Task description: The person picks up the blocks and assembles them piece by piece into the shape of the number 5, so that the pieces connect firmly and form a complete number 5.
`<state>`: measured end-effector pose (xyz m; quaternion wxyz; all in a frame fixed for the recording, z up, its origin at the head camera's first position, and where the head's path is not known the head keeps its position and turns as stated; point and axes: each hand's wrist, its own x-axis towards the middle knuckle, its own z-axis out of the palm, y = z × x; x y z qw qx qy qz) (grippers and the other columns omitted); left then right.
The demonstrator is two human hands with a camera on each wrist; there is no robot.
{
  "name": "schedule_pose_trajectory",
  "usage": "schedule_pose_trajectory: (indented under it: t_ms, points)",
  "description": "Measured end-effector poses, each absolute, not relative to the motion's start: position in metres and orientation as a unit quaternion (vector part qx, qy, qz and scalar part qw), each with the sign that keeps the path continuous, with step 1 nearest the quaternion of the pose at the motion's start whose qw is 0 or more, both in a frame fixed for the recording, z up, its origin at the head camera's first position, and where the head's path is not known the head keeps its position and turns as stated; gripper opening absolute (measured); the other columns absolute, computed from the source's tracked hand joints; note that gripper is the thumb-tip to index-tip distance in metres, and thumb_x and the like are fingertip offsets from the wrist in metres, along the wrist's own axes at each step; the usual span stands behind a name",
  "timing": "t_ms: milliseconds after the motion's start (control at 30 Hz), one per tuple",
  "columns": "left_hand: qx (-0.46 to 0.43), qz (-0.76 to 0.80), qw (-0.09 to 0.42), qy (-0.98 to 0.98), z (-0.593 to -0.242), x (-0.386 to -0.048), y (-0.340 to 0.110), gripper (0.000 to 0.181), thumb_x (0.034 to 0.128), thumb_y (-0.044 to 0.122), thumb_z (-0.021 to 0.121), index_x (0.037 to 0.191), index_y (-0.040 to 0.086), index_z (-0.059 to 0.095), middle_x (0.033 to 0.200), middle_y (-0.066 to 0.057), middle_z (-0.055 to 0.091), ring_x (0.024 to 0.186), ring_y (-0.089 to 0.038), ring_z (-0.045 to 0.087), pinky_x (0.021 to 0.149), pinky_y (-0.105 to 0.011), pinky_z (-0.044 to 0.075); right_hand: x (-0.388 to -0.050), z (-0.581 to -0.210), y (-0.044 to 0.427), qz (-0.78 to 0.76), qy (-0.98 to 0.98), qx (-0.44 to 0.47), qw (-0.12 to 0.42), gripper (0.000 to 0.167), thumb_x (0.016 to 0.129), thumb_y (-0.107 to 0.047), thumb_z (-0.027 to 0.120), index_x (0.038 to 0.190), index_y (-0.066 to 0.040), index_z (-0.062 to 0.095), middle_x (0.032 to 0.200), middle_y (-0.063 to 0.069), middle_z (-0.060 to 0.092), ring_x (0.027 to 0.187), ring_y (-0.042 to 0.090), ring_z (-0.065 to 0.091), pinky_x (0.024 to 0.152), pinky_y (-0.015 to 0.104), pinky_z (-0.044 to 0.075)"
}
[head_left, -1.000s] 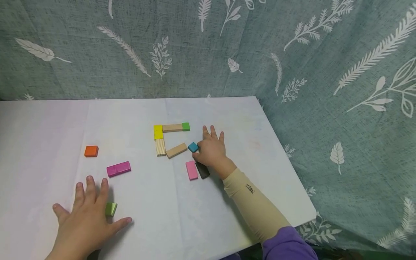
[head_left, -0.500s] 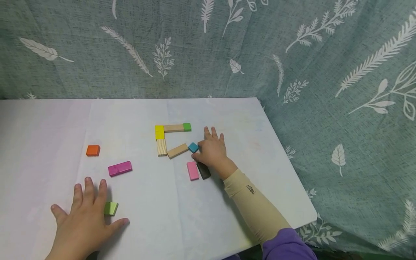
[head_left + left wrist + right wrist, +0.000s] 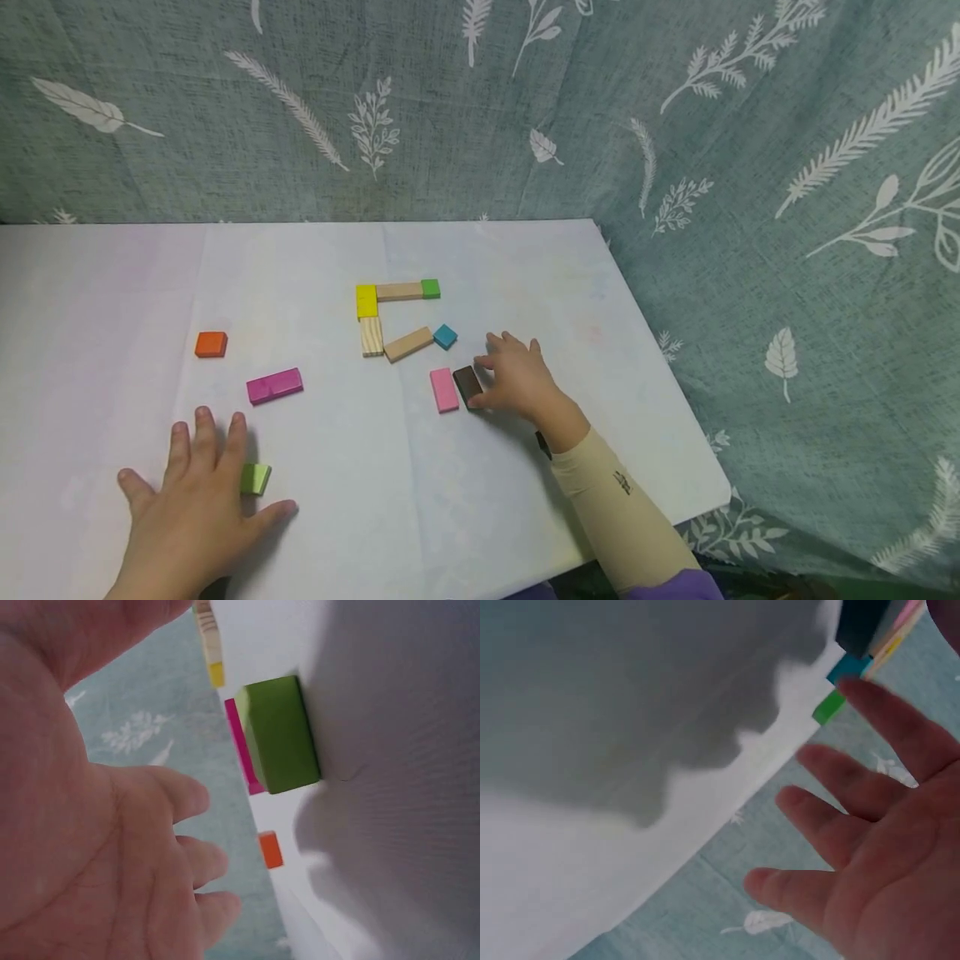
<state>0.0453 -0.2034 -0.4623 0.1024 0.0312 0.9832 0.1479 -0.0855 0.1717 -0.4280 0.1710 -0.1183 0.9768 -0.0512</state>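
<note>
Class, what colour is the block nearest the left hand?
That block is green, clearest in the left wrist view.

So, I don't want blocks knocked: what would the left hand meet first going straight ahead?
The left hand would probably meet the magenta block first, though its fingers may pass above; height is unclear.

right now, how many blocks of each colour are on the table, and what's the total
plain wood blocks: 3
yellow block: 1
bright green block: 1
light green block: 1
blue block: 1
pink block: 1
dark block: 1
orange block: 1
magenta block: 1
Total in view: 11
</note>
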Motion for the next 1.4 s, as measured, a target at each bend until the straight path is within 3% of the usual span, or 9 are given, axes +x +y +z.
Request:
schedule_pose_trajectory:
  t_ms: [133,300,400,600,767,933,1400]
  points:
    - [0.041,0.153,0.098,0.982,-0.460,0.047,-0.202,0.136,0.0677,0.085,0.068,0.159,-0.002,0.017,0.161,-0.039,-0.003,0.147,-0.060,-0.005,0.092,-0.092,-0.009,-0.081,-0.432,0.177,-0.060,0.973,-0.146,0.171,0.084,0.070,-0.044,0.092,0.144,-0.027,0.057,0.165,0.011,0.032,0.155,0.034,0.023,0.119,0.070,0.016]
    - [0.049,0.157,0.090,0.982,-0.458,0.048,-0.199,0.134,0.0676,0.080,0.072,0.159,-0.001,0.018,0.161,-0.038,-0.001,0.148,-0.059,-0.002,0.092,-0.092,-0.005,-0.084,-0.437,0.176,-0.062,0.970,-0.172,0.163,0.070,0.075,-0.035,0.090,0.139,-0.024,0.063,0.164,0.012,0.033,0.155,0.036,0.024,0.120,0.068,0.019]
    - [0.047,0.157,0.091,0.982,-0.457,0.048,-0.199,0.132,0.0683,0.079,0.072,0.158,-0.002,0.020,0.161,-0.039,-0.001,0.148,-0.060,-0.002,0.092,-0.093,-0.006,-0.088,-0.440,0.176,-0.065,0.973,-0.166,0.149,0.068,0.073,-0.039,0.090,0.134,-0.021,0.067,0.164,0.013,0.034,0.154,0.035,0.025,0.120,0.067,0.020]
    - [0.040,0.155,0.100,0.982,-0.459,0.050,-0.200,0.133,0.0685,0.082,0.070,0.158,-0.002,0.020,0.160,-0.039,-0.002,0.147,-0.061,-0.004,0.091,-0.093,-0.007,-0.092,-0.446,0.179,-0.055,0.977,-0.140,0.149,0.088,0.071,-0.055,0.088,0.145,-0.021,0.056,0.168,0.014,0.021,0.157,0.034,0.016,0.121,0.066,0.017]
    - [0.033,0.151,0.109,0.982,-0.460,0.049,-0.200,0.135,0.0665,0.085,0.068,0.158,-0.002,0.019,0.160,-0.039,-0.005,0.146,-0.061,-0.006,0.091,-0.092,-0.010,-0.095,-0.446,0.179,-0.059,0.975,-0.166,0.132,0.076,0.073,-0.052,0.087,0.136,-0.017,0.065,0.167,0.015,0.025,0.156,0.033,0.021,0.121,0.064,0.021]
    - [0.034,0.150,0.110,0.982,-0.460,0.050,-0.200,0.134,0.0671,0.084,0.069,0.157,-0.003,0.021,0.160,-0.040,-0.003,0.146,-0.061,-0.004,0.091,-0.093,-0.009,-0.102,-0.444,0.177,-0.066,0.980,-0.150,0.109,0.077,0.075,-0.053,0.086,0.138,-0.015,0.063,0.166,0.011,0.029,0.155,0.030,0.026,0.122,0.058,0.025]
    - [0.023,0.146,0.121,0.982,-0.460,0.050,-0.201,0.134,0.0677,0.086,0.066,0.156,-0.005,0.024,0.159,-0.041,-0.006,0.145,-0.063,-0.004,0.091,-0.092,-0.011,-0.113,-0.449,0.176,-0.055,0.976,-0.148,0.148,0.076,0.074,-0.055,0.085,0.139,-0.020,0.063,0.165,0.016,0.028,0.154,0.036,0.025,0.121,0.059,0.026]
